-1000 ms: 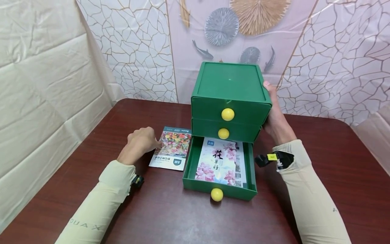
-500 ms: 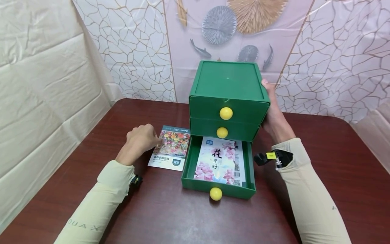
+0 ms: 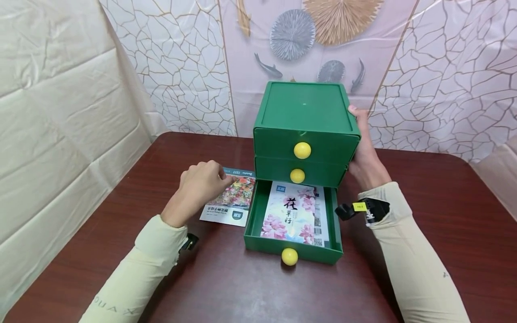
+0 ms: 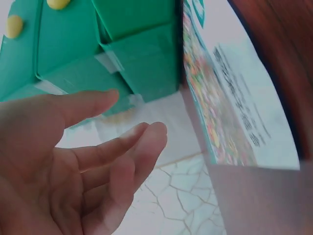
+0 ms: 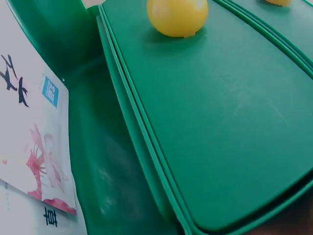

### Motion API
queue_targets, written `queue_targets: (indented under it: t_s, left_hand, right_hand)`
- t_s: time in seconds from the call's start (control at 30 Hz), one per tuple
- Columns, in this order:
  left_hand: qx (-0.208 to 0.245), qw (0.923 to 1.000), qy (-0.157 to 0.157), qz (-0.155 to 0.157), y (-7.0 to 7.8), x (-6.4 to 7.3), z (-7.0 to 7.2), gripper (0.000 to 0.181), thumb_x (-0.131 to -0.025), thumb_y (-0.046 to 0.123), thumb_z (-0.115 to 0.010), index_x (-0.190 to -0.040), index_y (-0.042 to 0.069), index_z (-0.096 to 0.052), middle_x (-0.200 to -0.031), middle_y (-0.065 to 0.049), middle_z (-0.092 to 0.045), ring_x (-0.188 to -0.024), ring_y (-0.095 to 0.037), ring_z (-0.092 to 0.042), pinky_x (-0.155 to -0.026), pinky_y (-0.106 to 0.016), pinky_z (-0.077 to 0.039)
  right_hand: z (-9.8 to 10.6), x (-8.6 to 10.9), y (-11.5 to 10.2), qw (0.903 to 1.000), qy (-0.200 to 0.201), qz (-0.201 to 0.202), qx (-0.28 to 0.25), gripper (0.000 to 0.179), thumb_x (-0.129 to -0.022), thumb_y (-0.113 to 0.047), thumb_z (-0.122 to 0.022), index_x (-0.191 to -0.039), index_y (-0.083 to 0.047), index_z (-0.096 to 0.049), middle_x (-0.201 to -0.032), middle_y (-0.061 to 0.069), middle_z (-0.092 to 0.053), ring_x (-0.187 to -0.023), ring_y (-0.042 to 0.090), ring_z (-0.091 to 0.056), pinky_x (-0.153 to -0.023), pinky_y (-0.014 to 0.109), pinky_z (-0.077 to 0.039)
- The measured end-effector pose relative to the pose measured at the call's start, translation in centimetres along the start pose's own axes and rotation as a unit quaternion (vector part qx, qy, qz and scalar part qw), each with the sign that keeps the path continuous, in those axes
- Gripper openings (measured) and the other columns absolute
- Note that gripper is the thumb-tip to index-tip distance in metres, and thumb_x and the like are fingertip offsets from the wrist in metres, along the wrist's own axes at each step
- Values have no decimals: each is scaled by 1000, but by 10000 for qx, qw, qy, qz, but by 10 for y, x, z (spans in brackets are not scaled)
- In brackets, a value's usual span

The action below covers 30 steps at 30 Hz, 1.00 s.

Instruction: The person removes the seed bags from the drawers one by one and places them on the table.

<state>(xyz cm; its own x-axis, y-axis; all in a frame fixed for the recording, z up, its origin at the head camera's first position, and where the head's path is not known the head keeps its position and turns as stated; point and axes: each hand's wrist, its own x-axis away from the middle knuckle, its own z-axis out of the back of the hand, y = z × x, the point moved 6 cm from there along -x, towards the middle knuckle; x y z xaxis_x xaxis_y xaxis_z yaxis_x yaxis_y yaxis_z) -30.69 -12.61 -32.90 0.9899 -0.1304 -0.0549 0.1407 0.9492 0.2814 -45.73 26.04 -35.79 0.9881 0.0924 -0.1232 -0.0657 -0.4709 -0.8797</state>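
Observation:
My left hand (image 3: 202, 186) hovers over the upper left of a flower seed packet (image 3: 232, 202) lying on the table beside the green drawer cabinet (image 3: 304, 107). In the left wrist view its fingers (image 4: 102, 152) are loosely bent, thumb apart, with nothing between them. Along the cabinet's right side lies my right hand (image 3: 365, 152), one straight digit at the top edge and the rest mostly hidden behind the side. The bottom drawer (image 3: 252, 220) is pulled out, holding a pink-blossom seed packet (image 3: 288, 211) on top of another white packet (image 3: 322, 224).
Yellow ball knobs mark the drawers; the lowest knob (image 3: 289, 257) sticks out at the front. Both upper drawers (image 3: 278, 148) are closed. A dark red-brown table (image 3: 226, 278) carries everything, with a patterned cloth (image 3: 190, 72) behind it.
My left hand has moved from the seed packet's left edge to the right and farther back, now covering its upper left. The right hand and the cabinet have stayed put.

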Motion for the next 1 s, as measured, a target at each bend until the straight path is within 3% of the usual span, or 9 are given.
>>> queue_targets:
  t_s: [0.03, 0.07, 0.13, 0.27, 0.37, 0.6, 0.73, 0.83, 1.0]
  left_hand:
    - [55, 9999, 46, -80, 3, 0, 0, 34, -100, 42, -68, -80, 15, -73, -65, 1, -58, -65, -24, -57, -53, -37, -42]
    - [112, 9998, 98, -157, 5, 1, -1, 30, -100, 41, -68, -88, 15, -76, -69, 1, -63, -67, -24, -60, -54, -38, -44]
    - [274, 9989, 198, -320, 10, 1, -2, 26, -101, 39, -67, -103, 16, -78, -78, 1, -71, -69, -24, -63, -54, -38, -47]
    - [485, 9965, 469, -502, 17, 3, -3, 22, -103, 35, -65, -108, 18, -77, -87, 4, -75, -66, -22, -64, -52, -38, -48]
    - [565, 9950, 553, -607, 25, 6, -2, 20, -103, 34, -64, -108, 19, -76, -89, 5, -74, -62, -20, -63, -50, -37, -46]
    - [742, 9925, 376, -894, 48, 16, -2, 22, -102, 36, -69, -110, 16, -77, -95, 1, -74, -64, -15, -64, -52, -34, -50]
    - [952, 9891, 343, -1070, 57, 21, 0, 20, -102, 33, -71, -109, 14, -76, -92, 1, -73, -60, -10, -63, -52, -32, -51]
    - [1035, 9877, 240, -1149, 66, 23, 2, 20, -102, 31, -71, -110, 13, -76, -89, 2, -72, -62, -8, -62, -54, -30, -51]
    - [1012, 9863, -255, -1279, 83, 22, 1, 23, -101, 30, -73, -109, 9, -77, -85, 0, -72, -65, -12, -63, -56, -28, -52]
  right_hand:
    - [-22, 20, -9, 9996, -127, 208, -109, 41, -106, -47, -57, -130, -15, -65, -95, -2, -70, -76, 12, -69, -64, 27, -54]
    - [-44, 42, -14, 9998, -110, 117, 89, 43, -108, -52, -48, -130, -17, -62, -95, -1, -69, -76, 13, -69, -64, 28, -54]
    - [-76, 68, -26, 9991, -241, 336, -53, 37, -110, -47, -48, -121, -15, -63, -91, -3, -68, -74, 8, -68, -64, 23, -54]
    - [-101, 89, -37, 9982, -168, 574, -98, 36, -110, -48, -48, -100, -17, -62, -81, -6, -65, -71, 5, -66, -64, 18, -52]
    - [-101, 89, -38, 9976, -188, 619, -255, 37, -105, -50, -58, -96, -15, -60, -77, -4, -63, -71, 7, -67, -64, 19, -52]
    - [-89, 85, -37, 9968, -179, 769, -130, 35, -102, -50, -66, -110, -15, -65, -86, -5, -64, -78, 8, -65, -70, 20, -51]
    - [-87, 86, -36, 9984, -118, 515, 211, 46, -101, -51, -64, -134, -20, -60, -113, -3, -63, -89, 9, -62, -74, 21, -51]
    - [-86, 88, -35, 9989, 36, 217, 404, 64, -99, -52, -61, -156, -26, -45, -138, 0, -51, -102, 11, -59, -79, 22, -52]
    - [-86, 87, -34, 9980, 234, 30, 583, 76, -98, -53, -60, -164, -27, -33, -145, 1, -45, -106, 12, -58, -79, 22, -53]
